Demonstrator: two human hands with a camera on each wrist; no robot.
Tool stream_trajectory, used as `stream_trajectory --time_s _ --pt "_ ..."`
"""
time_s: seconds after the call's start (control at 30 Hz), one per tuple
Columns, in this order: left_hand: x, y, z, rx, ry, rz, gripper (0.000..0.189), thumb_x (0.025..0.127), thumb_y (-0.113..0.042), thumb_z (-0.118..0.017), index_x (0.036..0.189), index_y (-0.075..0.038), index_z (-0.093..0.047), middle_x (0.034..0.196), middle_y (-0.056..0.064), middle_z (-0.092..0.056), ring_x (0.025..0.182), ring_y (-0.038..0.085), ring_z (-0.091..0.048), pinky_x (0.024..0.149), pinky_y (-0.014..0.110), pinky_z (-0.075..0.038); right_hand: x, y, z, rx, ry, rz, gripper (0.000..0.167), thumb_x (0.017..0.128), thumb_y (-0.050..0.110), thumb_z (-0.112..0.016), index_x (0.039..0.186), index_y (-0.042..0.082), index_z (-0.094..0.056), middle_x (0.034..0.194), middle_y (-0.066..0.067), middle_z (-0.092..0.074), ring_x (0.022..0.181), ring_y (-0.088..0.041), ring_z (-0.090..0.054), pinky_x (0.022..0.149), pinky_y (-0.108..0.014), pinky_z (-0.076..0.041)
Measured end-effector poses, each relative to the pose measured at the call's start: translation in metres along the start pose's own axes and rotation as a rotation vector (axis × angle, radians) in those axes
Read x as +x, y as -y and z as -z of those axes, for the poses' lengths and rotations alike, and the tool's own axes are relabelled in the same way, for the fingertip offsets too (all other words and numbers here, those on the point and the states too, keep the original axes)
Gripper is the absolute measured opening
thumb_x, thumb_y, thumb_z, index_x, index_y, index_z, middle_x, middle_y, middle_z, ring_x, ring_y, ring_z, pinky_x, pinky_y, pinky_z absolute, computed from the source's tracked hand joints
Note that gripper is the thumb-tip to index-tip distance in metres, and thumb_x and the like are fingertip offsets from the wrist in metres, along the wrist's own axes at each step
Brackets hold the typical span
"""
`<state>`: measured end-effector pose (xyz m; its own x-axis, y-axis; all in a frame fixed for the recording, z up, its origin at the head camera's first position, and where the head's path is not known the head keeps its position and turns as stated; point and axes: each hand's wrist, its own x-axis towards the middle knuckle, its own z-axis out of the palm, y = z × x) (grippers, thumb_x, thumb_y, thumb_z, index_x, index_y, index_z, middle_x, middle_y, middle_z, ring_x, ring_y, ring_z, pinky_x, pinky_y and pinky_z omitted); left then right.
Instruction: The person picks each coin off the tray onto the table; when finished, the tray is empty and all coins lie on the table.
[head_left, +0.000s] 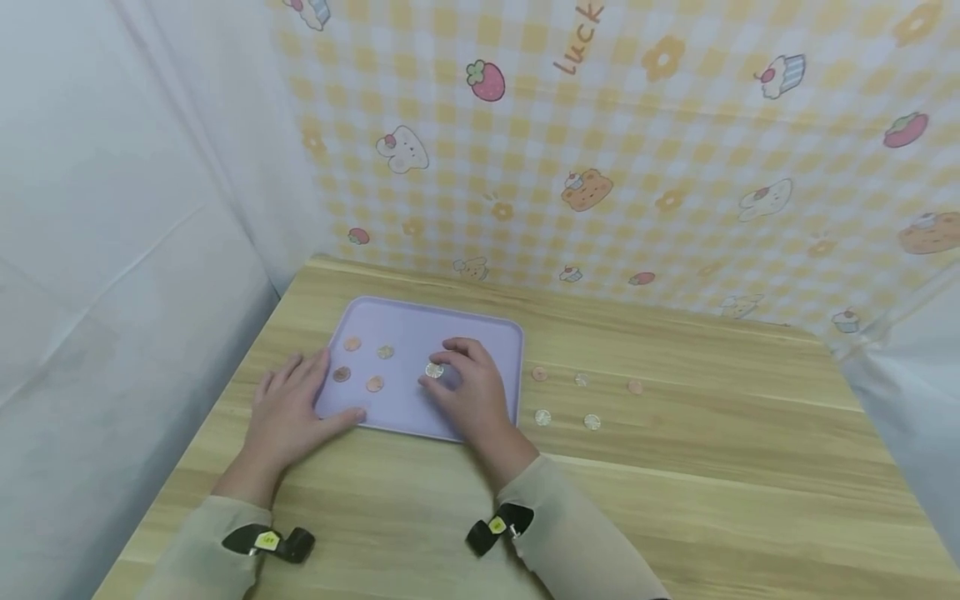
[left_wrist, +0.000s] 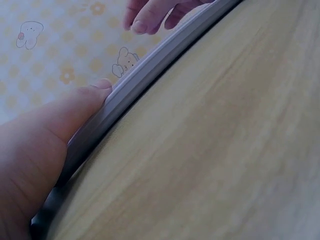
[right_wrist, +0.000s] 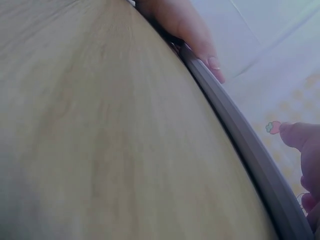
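Observation:
A light purple tray (head_left: 420,423) lies on the wooden table. My left hand (head_left: 288,412) rests at its near left corner, fingers spread along the left rim and the thumb (left_wrist: 92,97) on the front rim. Over the right half of the tray, my right hand (head_left: 474,390) pinches a silver coin (head_left: 434,370) between thumb and index finger; both wrist views leave this coin hidden. Left of it in the tray lie a copper coin (head_left: 352,343), a dull yellowish coin (head_left: 386,352), a dark brown coin (head_left: 342,374) and another copper coin (head_left: 375,384), spaced apart.
Right of the tray, several coins lie flat on the table (head_left: 712,517): copper ones (head_left: 539,373) and silver ones (head_left: 592,422). A yellow checked cloth (head_left: 525,150) hangs behind the table, with white sheeting (head_left: 112,250) along the left side.

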<state>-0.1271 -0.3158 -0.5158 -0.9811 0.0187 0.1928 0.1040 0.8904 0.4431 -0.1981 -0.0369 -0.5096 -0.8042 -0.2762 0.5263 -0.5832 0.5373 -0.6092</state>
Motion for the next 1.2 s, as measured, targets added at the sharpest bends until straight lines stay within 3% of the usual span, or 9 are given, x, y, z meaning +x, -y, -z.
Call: stream_trajectory --time_s 0.3,0.6,0.9,1.2 --pt "-0.003 -0.003 0.002 0.01 0.01 0.008 0.117 0.084 -0.07 -0.078 0.166 0.0 -0.032 0.161 0.031 -0.043 0.151 0.055 -0.028 0.12 0.077 -0.008 -0.009 -0.002 0.015 -0.052 -0.023 0.131 0.031 0.078 0.019 -0.099 0.101 0.007 -0.081 0.125 -0.009 -0.073 0.121 -0.026 -0.068 0.109 -0.037 -0.052" --pt "-0.006 -0.004 0.002 0.007 0.01 0.005 0.116 0.085 -0.069 -0.078 0.166 0.0 -0.032 0.163 0.031 -0.041 0.151 0.056 -0.027 0.12 0.077 -0.007 -0.018 -0.011 0.024 -0.149 -0.08 0.179 0.033 0.075 0.022 -0.1 0.098 0.008 -0.082 0.122 -0.009 -0.076 0.116 -0.029 -0.072 0.105 -0.04 -0.055" --pt "-0.005 -0.005 0.002 0.007 0.008 0.001 0.116 0.084 -0.068 -0.079 0.165 0.001 -0.033 0.163 0.031 -0.04 0.15 0.056 -0.027 0.12 0.077 -0.008 -0.025 -0.019 0.036 -0.129 -0.109 0.112 0.034 0.074 0.025 -0.101 0.097 0.008 -0.082 0.119 -0.007 -0.076 0.119 -0.029 -0.065 0.108 -0.042 -0.051" --pt "-0.002 -0.004 0.002 -0.001 0.01 -0.005 0.115 0.085 -0.067 -0.079 0.165 0.002 -0.034 0.163 0.031 -0.04 0.15 0.057 -0.027 0.12 0.078 -0.006 -0.035 -0.037 0.055 -0.113 -0.177 0.147 0.037 0.068 0.023 -0.103 0.092 0.008 -0.081 0.112 -0.011 -0.076 0.114 -0.035 -0.065 0.102 -0.049 -0.051"
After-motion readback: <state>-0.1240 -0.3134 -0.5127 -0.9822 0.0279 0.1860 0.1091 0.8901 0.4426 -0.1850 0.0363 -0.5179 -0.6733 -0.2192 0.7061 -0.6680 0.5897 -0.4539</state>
